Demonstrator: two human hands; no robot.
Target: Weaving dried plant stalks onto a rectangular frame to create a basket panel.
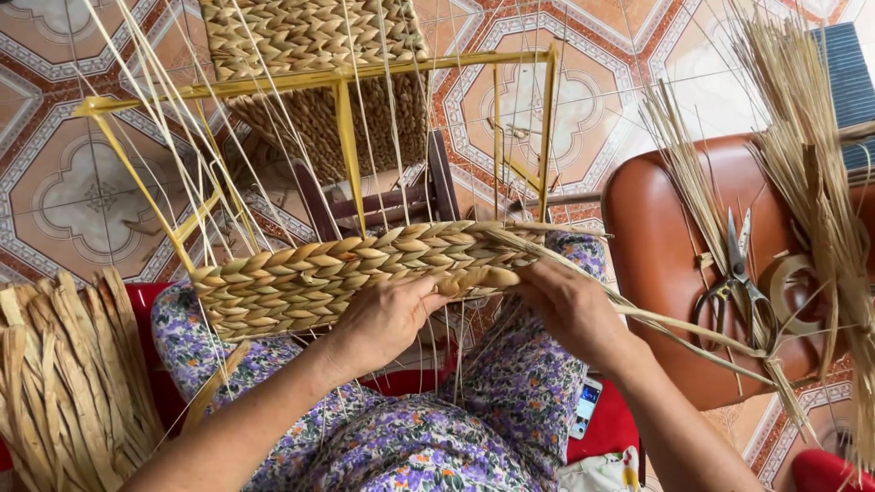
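Note:
A yellow metal frame (349, 128) rests on my lap with a band of braided straw weaving (337, 273) along its near side. My left hand (383, 319) presses on the lower edge of the weave, thumb against the braid. To its right, my right hand (570, 305) pinches a flat straw strand (693, 330) at the end of the woven band; the strand trails off to the right. Thin pale fibres (182, 137) run up from the weave across the frame.
A brown stool (665, 255) at the right holds scissors (736, 282), a tape roll (788, 292) and a bundle of dry straw (811, 155). More flat straw strips (64, 383) lie at the lower left. A woven basket (319, 82) sits behind the frame on the tiled floor.

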